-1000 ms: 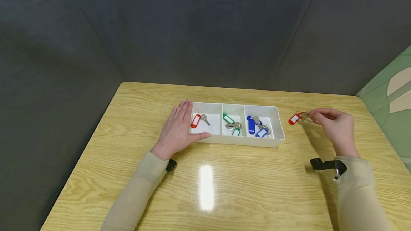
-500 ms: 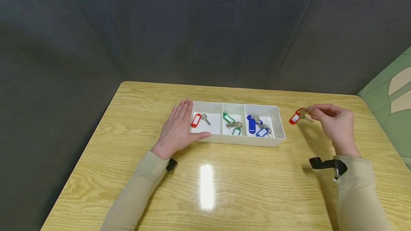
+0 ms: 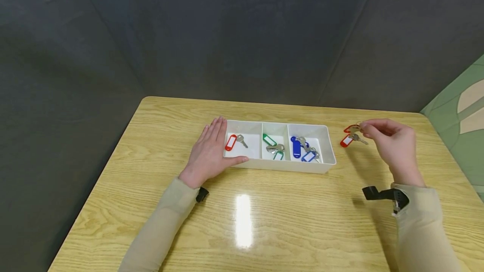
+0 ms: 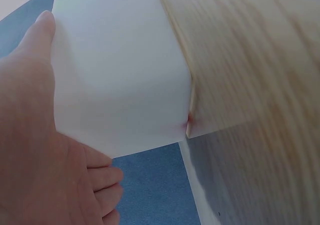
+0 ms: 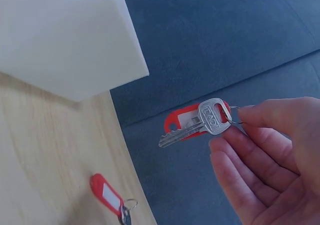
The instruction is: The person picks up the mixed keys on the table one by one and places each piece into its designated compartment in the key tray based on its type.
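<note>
My right hand (image 3: 393, 139) pinches the ring of a key (image 5: 212, 117) between thumb and forefinger. A red key tag (image 5: 172, 117) hangs on the same ring, behind the key. Below it on the table lies a second red key tag (image 5: 106, 194) with its own key (image 3: 360, 139). My left hand (image 3: 207, 154) rests with straight fingers against the left end of a white three-part tray (image 3: 280, 164), thumb along its front rim. Inside the tray, a red tag (image 3: 230, 142) with a key is on the left, green tags (image 3: 269, 139) in the middle, blue tags (image 3: 296, 147) on the right.
The tray stands on a wood-grain table (image 3: 302, 217), left of the held key. Behind the table's far edge rises a dark padded wall (image 3: 242, 37). A green patterned panel (image 3: 469, 137) borders the right side.
My right hand has risen slightly, lifting the pinched key and its red tag away from the second red-tagged key, which stays on the table. The left hand and tray have kept their place.
</note>
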The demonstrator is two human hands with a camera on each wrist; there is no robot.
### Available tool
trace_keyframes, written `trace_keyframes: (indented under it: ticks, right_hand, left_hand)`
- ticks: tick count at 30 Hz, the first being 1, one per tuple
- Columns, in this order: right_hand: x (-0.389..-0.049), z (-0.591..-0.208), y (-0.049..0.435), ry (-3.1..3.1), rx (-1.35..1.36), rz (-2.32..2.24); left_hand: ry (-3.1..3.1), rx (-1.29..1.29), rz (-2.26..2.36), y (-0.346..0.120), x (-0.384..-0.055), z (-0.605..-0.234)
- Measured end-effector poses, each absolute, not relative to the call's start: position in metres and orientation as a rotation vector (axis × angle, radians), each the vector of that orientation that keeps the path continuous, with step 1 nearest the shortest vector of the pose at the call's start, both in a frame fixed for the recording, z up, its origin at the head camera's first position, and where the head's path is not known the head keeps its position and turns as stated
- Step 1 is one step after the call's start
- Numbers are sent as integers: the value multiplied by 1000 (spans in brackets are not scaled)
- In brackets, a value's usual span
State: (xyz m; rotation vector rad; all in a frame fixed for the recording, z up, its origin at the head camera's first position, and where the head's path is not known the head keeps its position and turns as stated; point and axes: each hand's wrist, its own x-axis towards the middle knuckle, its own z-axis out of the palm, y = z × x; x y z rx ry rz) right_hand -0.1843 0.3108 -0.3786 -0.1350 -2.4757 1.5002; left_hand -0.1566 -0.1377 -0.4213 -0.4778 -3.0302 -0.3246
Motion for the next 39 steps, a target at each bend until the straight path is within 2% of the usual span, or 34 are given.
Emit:
trace_keyframes:
  ticks: [39]
  right_hand:
    - [-176, -369, 272, -2463, 52, 1501]
  left_hand:
    - [-3024, -480, -310, -137, -157, -423]
